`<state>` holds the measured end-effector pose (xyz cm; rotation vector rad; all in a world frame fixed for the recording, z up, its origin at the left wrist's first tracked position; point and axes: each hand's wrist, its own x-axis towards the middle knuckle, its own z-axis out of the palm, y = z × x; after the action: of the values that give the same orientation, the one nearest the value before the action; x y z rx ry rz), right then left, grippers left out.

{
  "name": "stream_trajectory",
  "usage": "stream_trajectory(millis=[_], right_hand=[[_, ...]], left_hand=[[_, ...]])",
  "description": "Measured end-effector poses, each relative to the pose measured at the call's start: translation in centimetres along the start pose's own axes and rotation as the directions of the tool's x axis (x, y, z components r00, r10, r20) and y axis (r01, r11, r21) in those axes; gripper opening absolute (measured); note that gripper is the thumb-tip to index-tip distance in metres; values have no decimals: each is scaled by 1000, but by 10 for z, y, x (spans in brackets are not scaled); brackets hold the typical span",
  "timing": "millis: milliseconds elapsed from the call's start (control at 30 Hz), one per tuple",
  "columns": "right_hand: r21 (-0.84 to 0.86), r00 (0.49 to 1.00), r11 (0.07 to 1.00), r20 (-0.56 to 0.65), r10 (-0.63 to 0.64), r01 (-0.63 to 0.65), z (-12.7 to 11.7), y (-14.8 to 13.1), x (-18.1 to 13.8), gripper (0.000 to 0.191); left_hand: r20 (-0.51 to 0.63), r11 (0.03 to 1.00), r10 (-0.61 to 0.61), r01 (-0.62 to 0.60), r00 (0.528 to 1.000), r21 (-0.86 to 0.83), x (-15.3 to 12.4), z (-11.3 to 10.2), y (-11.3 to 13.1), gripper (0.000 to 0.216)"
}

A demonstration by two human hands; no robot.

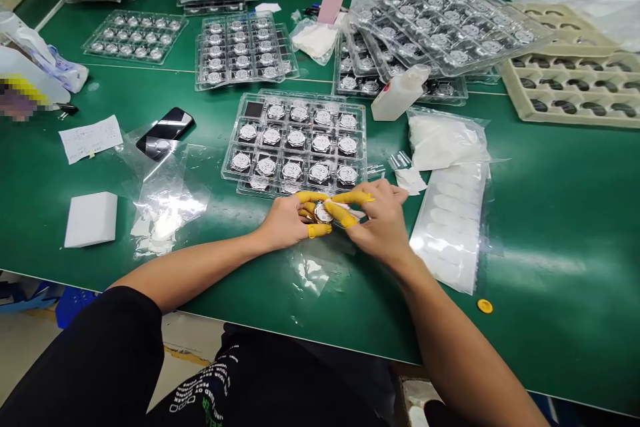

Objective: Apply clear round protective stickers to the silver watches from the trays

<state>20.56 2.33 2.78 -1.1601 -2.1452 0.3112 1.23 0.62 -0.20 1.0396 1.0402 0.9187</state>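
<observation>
My left hand (286,220) and my right hand (381,219) meet over the green table (550,227), both with yellow finger cots on the fingertips. Between them they pinch a small round silver watch case (323,214). My right hand's fingers also press a small white wipe (350,208) against it. Just beyond my hands lies a clear plastic tray (296,143) holding several of the same round silver parts, with one pocket at its far left corner dark.
More clear trays of parts (240,47) are stacked further back. A white squeeze bottle (400,93) lies near bags of white wipes (443,140). A phone (165,132), a paper slip (91,138), a white foam block (91,219) and beige trays (575,90) lie around. Other people's hands show at the far edge.
</observation>
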Motion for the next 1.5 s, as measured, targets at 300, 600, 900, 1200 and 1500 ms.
stream_trajectory(millis=[300,600,900,1200,1500], right_hand=[[38,998,997,-10,-62,63,1,4,1,11],[67,999,997,8,-41,41,4,3,0,16],[-95,989,990,-117,95,-107,-15,42,-2,22],[110,977,987,191,91,-113,-20,18,-13,27],[64,974,993,210,82,-98,-28,18,-11,16]], left_hand=[[-11,1000,5,-5,1000,25,0,1,2,64],[-19,999,17,-17,1000,31,-1,2,0,63],[-46,999,47,-46,998,16,-3,1,2,62],[44,939,264,-267,964,219,-8,0,1,54],[135,870,346,-371,928,323,-10,0,-1,49]])
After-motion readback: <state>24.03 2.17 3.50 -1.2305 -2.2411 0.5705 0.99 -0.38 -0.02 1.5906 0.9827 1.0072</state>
